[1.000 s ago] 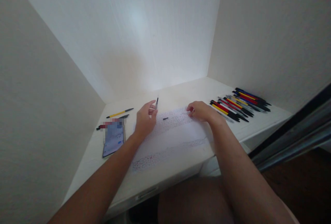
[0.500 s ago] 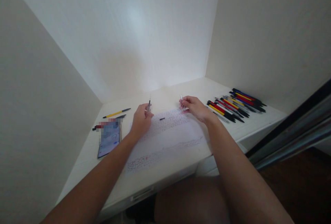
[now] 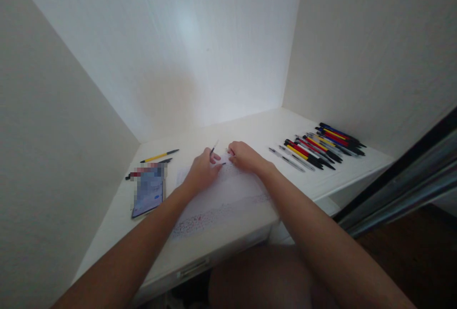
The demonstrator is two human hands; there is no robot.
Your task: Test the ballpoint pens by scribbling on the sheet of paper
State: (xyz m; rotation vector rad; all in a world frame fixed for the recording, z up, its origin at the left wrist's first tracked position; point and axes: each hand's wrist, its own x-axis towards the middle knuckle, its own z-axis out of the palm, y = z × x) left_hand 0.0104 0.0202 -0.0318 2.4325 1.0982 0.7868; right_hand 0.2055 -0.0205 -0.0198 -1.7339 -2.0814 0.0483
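My left hand (image 3: pixel 202 174) rests on a sheet of paper (image 3: pixel 228 197) covered in scribbles and pinches a thin pen part (image 3: pixel 214 147) that points up and away. My right hand (image 3: pixel 243 156) sits just to its right, fingers curled together near a small black piece (image 3: pixel 223 163) on the paper. Whatever the right fingers hold is hidden. The two hands are almost touching.
A row of several coloured pens (image 3: pixel 321 144) lies at the right on the white desk (image 3: pixel 250 130). A phone (image 3: pixel 148 191) lies at the left, with a yellow pen (image 3: pixel 159 155) and other pen parts behind it. Walls close in on three sides.
My right hand has moved left from the pen row, picked up a clear pen piece on the way, and now sits close to my left hand. The left hand stayed in place.
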